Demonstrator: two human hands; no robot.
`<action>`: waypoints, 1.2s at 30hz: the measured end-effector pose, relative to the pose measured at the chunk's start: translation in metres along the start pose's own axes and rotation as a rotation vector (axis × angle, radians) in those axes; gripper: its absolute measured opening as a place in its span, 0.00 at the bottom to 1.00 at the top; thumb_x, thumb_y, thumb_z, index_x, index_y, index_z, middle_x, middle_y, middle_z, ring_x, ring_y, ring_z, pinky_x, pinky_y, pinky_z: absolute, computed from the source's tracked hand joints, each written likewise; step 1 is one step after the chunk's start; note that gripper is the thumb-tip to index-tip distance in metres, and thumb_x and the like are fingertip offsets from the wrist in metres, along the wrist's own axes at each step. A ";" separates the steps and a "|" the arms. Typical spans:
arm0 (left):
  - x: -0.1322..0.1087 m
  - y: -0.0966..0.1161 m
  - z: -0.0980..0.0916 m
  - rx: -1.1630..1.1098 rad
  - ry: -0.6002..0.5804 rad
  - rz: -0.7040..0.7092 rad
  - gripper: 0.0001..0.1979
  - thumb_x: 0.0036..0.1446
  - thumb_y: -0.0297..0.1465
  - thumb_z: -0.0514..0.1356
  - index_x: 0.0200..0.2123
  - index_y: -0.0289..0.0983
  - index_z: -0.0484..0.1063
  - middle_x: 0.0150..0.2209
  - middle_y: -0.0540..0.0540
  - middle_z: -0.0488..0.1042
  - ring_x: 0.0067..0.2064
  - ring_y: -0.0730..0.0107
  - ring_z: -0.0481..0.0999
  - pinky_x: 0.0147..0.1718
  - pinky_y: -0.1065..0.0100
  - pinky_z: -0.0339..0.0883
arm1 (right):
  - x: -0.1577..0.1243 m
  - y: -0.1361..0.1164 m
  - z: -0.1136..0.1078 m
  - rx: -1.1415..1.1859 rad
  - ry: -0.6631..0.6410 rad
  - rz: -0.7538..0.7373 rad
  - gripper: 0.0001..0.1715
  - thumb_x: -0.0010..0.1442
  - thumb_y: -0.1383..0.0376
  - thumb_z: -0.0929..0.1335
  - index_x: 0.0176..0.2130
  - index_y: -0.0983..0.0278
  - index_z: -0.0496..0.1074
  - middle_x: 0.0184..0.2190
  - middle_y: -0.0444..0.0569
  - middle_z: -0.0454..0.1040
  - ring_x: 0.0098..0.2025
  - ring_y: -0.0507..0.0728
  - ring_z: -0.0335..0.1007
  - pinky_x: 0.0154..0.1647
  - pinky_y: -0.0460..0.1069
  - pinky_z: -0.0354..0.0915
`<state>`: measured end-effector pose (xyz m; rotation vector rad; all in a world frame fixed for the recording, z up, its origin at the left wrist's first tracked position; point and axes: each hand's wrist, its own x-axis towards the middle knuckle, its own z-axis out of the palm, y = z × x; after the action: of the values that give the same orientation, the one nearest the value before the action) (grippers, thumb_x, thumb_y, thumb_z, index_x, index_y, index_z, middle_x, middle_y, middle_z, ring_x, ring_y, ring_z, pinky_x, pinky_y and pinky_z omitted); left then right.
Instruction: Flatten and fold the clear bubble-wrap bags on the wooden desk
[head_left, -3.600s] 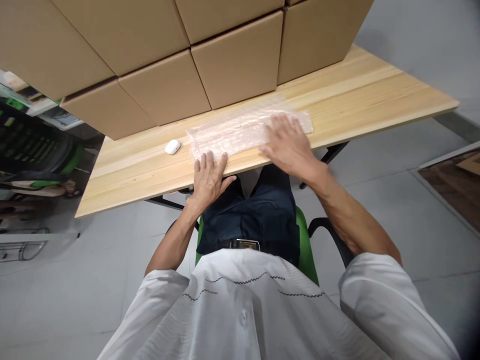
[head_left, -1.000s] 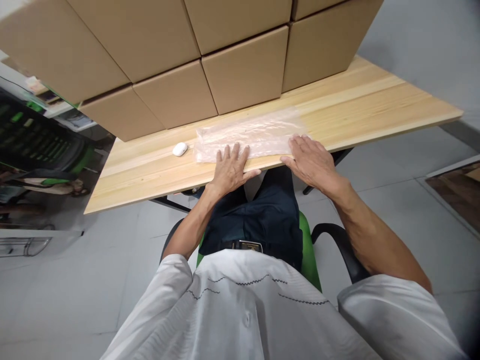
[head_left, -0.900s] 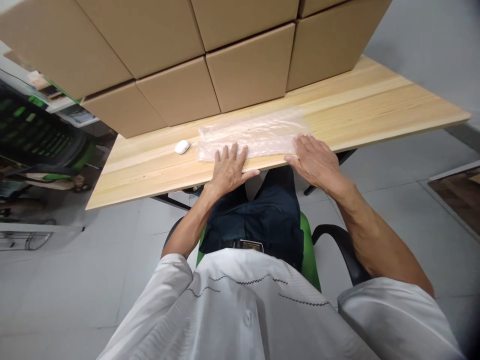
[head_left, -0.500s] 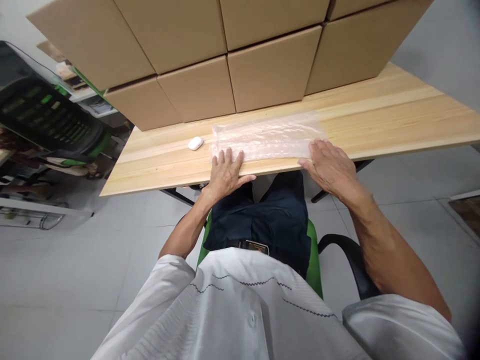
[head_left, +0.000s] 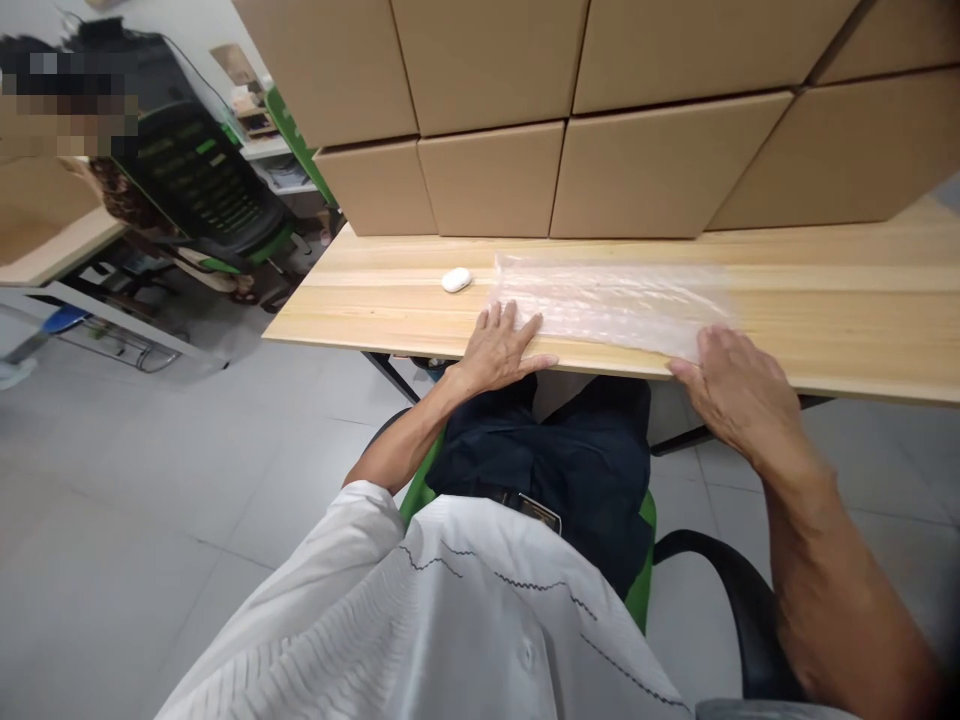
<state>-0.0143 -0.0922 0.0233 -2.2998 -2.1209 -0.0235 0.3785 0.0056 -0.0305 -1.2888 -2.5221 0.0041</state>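
Note:
A flat sheet of clear bubble wrap (head_left: pixel 615 298) lies on the wooden table (head_left: pixel 360 305) in front of me. At its near left corner rests my left hand (head_left: pixel 499 348), open, fingers spread and thumb along the table's edge. My right hand (head_left: pixel 746 385) lies over the near right corner, fingers stretched forward and the thumb at the edge; it looks open too. Just left of the wrap sits a small white rounded case (head_left: pixel 457 280), touched by neither hand.
Stacked cardboard boxes (head_left: pixel 487 185) form a wall along the table's back. At the left are a black and green office chair (head_left: pixel 210 185), a person and another table (head_left: pixel 60 245). I sit on a green chair with a black armrest (head_left: pixel 720 560).
The view has turned to the left, so the table, boxes and wrap appear further right. A person at the left has come into view. Both hands stay at the wrap's near corners.

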 end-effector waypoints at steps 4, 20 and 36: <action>0.000 0.000 0.004 -0.007 0.007 -0.009 0.51 0.83 0.66 0.62 0.93 0.43 0.64 0.92 0.21 0.60 0.93 0.17 0.60 0.89 0.28 0.56 | -0.004 -0.014 -0.014 -0.034 -0.010 0.078 0.46 0.92 0.46 0.55 0.87 0.73 0.66 0.83 0.84 0.72 0.88 0.88 0.67 0.83 0.81 0.68; 0.001 -0.007 0.009 -0.060 0.046 0.025 0.56 0.79 0.72 0.61 0.93 0.41 0.64 0.92 0.19 0.59 0.93 0.13 0.58 0.89 0.25 0.54 | 0.014 -0.051 -0.006 -0.015 0.039 -0.001 0.45 0.90 0.47 0.58 0.87 0.73 0.66 0.85 0.78 0.73 0.88 0.83 0.69 0.86 0.80 0.67; -0.003 -0.009 0.006 -0.086 0.040 0.027 0.55 0.81 0.71 0.59 0.92 0.41 0.65 0.93 0.23 0.59 0.94 0.19 0.58 0.91 0.27 0.52 | 0.001 -0.017 -0.018 -0.013 -0.043 0.068 0.46 0.92 0.48 0.56 0.84 0.80 0.67 0.87 0.85 0.67 0.90 0.85 0.65 0.89 0.77 0.65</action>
<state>-0.0237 -0.0942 0.0168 -2.3530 -2.1096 -0.1613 0.3698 -0.0060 -0.0111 -1.3930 -2.5172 0.0311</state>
